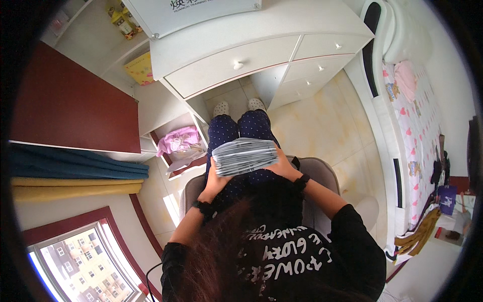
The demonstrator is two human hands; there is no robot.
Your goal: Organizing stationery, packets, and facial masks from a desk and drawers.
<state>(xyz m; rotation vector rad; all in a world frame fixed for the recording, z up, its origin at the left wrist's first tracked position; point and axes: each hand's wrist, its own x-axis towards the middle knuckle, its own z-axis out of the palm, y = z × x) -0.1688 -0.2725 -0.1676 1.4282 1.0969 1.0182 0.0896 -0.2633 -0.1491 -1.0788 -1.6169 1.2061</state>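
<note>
A thick stack of thin grey-white packets or folded sheets (246, 155) is held over my lap, its layered edges facing up towards me. My left hand (219, 180) grips the stack's left end, and my right hand (282, 165) grips its right end. Most of the fingers are hidden beneath or behind the stack. Below it are my dark blue dotted trousers (223, 130). What the packets contain cannot be made out.
Ahead stands a white desk (271, 26) with knobbed drawers. An open drawer (188, 171) at the left holds a pink cloth (179, 139). I sit on a grey-brown chair (320, 173). A bed (419, 128) lies to the right; a dark red cabinet door (75, 102) and curtains (79, 164) are on the left.
</note>
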